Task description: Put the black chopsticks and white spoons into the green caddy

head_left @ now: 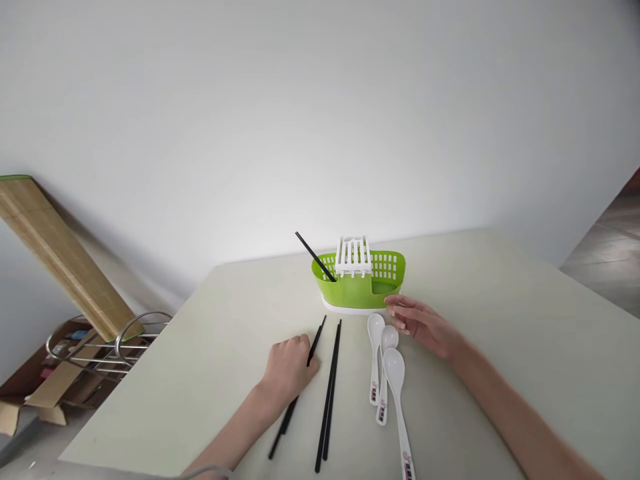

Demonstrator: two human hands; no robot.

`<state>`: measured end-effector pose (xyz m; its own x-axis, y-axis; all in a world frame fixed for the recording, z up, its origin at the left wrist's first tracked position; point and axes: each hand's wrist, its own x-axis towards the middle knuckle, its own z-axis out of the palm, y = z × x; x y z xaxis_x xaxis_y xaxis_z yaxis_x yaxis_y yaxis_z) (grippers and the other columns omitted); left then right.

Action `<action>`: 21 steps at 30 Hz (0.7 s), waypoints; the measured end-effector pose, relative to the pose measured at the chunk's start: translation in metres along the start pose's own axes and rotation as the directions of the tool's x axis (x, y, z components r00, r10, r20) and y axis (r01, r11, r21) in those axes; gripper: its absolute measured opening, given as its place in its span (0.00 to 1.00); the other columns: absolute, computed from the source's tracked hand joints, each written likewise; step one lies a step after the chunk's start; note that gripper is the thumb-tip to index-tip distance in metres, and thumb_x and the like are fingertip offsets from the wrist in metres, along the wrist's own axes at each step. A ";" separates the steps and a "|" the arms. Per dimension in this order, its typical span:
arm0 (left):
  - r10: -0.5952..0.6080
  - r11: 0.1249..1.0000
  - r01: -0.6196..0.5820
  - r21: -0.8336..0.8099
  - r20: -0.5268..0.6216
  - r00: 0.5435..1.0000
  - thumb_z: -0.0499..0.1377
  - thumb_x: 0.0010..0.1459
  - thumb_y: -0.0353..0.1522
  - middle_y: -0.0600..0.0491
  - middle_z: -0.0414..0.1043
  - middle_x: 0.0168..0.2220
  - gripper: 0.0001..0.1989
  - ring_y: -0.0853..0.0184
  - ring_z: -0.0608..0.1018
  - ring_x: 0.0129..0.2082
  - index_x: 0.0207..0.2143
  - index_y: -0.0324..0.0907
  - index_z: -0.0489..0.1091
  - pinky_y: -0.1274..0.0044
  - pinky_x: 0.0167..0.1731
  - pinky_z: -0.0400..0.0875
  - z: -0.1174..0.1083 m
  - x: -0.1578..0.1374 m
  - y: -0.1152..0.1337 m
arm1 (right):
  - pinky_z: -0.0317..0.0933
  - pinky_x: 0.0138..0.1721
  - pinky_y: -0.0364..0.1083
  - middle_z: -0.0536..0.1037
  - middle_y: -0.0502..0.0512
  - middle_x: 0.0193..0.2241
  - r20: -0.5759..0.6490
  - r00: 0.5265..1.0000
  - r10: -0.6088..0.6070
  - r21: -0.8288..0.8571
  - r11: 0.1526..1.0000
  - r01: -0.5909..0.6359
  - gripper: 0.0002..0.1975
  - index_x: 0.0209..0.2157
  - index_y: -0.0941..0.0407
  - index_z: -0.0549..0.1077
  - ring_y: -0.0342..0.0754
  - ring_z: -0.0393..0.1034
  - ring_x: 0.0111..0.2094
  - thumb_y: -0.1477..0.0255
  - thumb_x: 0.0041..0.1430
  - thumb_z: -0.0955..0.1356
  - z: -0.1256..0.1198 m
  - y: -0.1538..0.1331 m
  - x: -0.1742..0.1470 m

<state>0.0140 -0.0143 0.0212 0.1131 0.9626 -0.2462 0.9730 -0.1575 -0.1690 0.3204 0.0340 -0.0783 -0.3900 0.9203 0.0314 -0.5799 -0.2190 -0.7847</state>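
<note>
My left hand [289, 368] is closed around a pair of black chopsticks [287, 421], low over the table; their ends stick out on both sides of the fist. Beside it lies a second black pair of chopsticks [329, 403]. Stretched fingers on my right hand [417, 325] reach the front right of the green basket [350, 293], seemingly holding nothing; whether they touch it I cannot tell. Three white spoons [394, 367] lie just left of and below that hand, bowls toward the basket. A slim black stick or pair [314, 255] leans out of the basket's left compartment.
A white slatted rack [353, 256] sits across the basket's middle. Behind the pale table [240, 307] stands a white wall [320, 120]. Off the table's left side are a leaning bamboo-coloured board [65, 260], a metal rack [95, 357] and an open cardboard box [55, 393].
</note>
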 end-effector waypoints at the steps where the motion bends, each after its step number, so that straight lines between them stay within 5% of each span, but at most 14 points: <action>1: -0.004 1.000 0.004 0.028 0.000 1.000 0.52 0.61 0.29 0.41 0.81 0.41 0.13 0.50 0.83 0.41 0.42 0.39 0.74 0.67 0.36 0.71 0.000 0.001 -0.001 | 0.59 0.29 0.42 0.72 0.50 0.35 -0.002 1.000 -0.001 -0.002 1.000 0.001 0.15 0.47 0.51 0.82 0.40 0.63 0.29 0.65 0.59 0.78 0.000 0.000 0.000; 7: -0.025 0.996 0.028 0.083 -0.041 0.999 0.50 0.62 0.24 0.42 0.82 0.37 0.15 0.50 0.84 0.39 0.37 0.40 0.77 0.69 0.34 0.71 -0.001 0.006 -0.022 | 0.59 0.29 0.43 0.72 0.50 0.35 -0.005 1.000 0.003 -0.006 1.000 -0.003 0.14 0.47 0.51 0.82 0.40 0.63 0.29 0.65 0.59 0.78 -0.001 0.001 0.001; 12: 0.000 0.966 -0.081 -0.247 -0.312 0.950 0.54 0.66 0.33 0.49 0.84 0.40 0.13 0.54 0.85 0.40 0.40 0.47 0.79 0.69 0.39 0.75 -0.017 0.005 -0.053 | 0.59 0.30 0.43 0.72 0.50 0.35 -0.001 1.000 -0.002 0.002 1.000 0.002 0.14 0.47 0.51 0.82 0.41 0.63 0.30 0.66 0.59 0.78 -0.002 0.001 0.002; 16: -0.224 0.724 -0.248 -0.644 -0.560 0.798 0.60 0.65 0.46 0.51 0.85 0.41 0.15 0.57 0.86 0.43 0.44 0.47 0.79 0.70 0.48 0.78 -0.036 0.000 -0.069 | 0.58 0.29 0.42 0.72 0.50 0.34 -0.015 1.000 0.007 -0.012 1.000 -0.007 0.15 0.46 0.51 0.82 0.41 0.63 0.30 0.65 0.57 0.78 0.000 0.000 0.001; 21: -0.437 0.453 -0.277 -0.847 -0.482 0.759 0.64 0.61 0.49 0.48 0.85 0.42 0.20 0.53 0.86 0.44 0.46 0.44 0.79 0.63 0.53 0.78 -0.038 -0.002 -0.072 | 0.59 0.29 0.42 0.71 0.50 0.34 -0.015 1.000 0.007 -0.012 1.000 -0.007 0.15 0.46 0.51 0.82 0.41 0.63 0.29 0.65 0.57 0.78 0.001 0.000 0.001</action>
<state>-0.0487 0.0038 0.0701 -0.2424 0.9060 0.3469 0.5804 -0.1511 0.8002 0.3193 0.0342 -0.0779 -0.3833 0.9235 0.0164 -0.5681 -0.2217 -0.7926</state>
